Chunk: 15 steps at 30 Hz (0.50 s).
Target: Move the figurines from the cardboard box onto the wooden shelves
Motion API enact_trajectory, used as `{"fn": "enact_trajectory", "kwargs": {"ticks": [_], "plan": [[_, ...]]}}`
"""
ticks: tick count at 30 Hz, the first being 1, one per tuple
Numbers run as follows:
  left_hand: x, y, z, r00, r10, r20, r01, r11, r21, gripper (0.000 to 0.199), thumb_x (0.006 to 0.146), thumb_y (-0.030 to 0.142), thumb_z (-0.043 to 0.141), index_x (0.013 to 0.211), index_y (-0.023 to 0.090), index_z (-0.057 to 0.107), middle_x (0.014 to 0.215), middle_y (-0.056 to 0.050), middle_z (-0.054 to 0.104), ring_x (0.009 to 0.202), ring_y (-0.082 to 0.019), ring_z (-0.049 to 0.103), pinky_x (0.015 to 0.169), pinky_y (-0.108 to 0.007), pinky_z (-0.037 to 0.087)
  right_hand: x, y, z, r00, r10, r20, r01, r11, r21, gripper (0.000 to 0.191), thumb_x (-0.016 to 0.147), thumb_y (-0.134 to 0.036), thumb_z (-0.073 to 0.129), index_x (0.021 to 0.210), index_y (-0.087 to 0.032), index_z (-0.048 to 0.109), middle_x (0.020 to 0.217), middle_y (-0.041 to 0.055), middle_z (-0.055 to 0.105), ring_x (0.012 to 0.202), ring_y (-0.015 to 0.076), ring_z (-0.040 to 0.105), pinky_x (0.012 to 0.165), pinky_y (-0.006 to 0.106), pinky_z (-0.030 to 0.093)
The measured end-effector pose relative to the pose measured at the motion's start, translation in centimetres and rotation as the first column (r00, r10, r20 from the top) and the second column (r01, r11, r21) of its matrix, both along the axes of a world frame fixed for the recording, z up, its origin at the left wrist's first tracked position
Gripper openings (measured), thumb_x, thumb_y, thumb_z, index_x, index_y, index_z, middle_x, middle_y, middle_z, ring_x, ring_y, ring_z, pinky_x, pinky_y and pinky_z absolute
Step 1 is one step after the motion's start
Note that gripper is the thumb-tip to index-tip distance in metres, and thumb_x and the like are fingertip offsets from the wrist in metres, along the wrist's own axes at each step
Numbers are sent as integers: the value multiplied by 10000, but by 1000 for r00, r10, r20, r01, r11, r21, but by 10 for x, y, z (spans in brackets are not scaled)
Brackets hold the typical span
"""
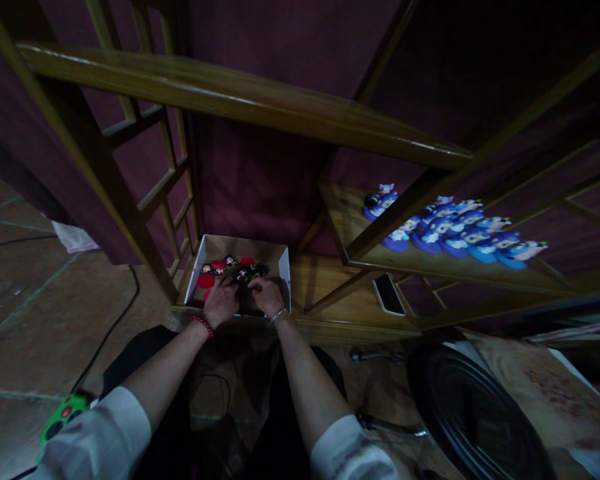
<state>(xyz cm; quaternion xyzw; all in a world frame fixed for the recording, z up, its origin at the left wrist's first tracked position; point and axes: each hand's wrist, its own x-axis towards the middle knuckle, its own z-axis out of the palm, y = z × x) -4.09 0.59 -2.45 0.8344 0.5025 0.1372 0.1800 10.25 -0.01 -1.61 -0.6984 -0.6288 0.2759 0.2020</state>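
Note:
A white-walled box [283, 267] sits on the low wooden shelf and holds several small figures with red and black parts [217, 268]. My left hand [221, 303], with a red bead bracelet at the wrist, reaches into the left half of the box, its fingertips at the figures. Beside it my right hand [267, 297], wearing a thin bangle, is inside the right half, close to several dark figures [250, 270]. The two hands are apart. Their fingers are curled downward and dim, so whether either one grips a figure cannot be made out.
On the raised shelf [350, 227] at right stand several blue and purple figures [440, 230]. A dark tray with a white rim [389, 295] lies on the lower shelf. Wooden bars [230, 90] cross above. A round black stool [475, 413] and a green power strip [65, 417] are below.

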Motion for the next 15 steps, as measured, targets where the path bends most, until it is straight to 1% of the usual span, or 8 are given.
{"fn": "enact_trajectory", "kwargs": {"ticks": [5,9,11,15], "plan": [[1,0,-2,999,38,6,-39,999,37,332,706,77,410,974,124,600,1091,-122,607,1127,-189,475,1038,-359,261,-1,-4,5,996,-13,84,16,999,-44,232,723,-102,508,811,-234,677,847,-17,691,771,119,621,772,222,461],[1,-1,-2,1000,24,7,-24,999,44,333,702,72,408,957,123,615,1051,-124,625,1124,-192,480,1054,-369,231,0,-4,9,993,1,116,5,999,-51,218,730,-126,527,827,-244,683,887,-10,691,800,132,621,784,235,453],[2,-2,-2,1000,17,4,-17,999,49,325,707,74,400,943,117,619,1031,-129,628,1117,-192,483,1061,-367,217,1,-4,10,993,3,122,3,999,-52,209,732,-141,535,822,-255,685,878,-17,693,812,135,621,781,234,450],[3,-4,0,1000,5,-26,-4,997,74,296,707,78,404,888,142,629,962,-111,643,1114,-190,477,1068,-365,202,5,-2,8,991,0,136,6,999,-41,209,736,-157,535,804,-285,686,848,-35,696,817,136,623,758,226,446]]}}
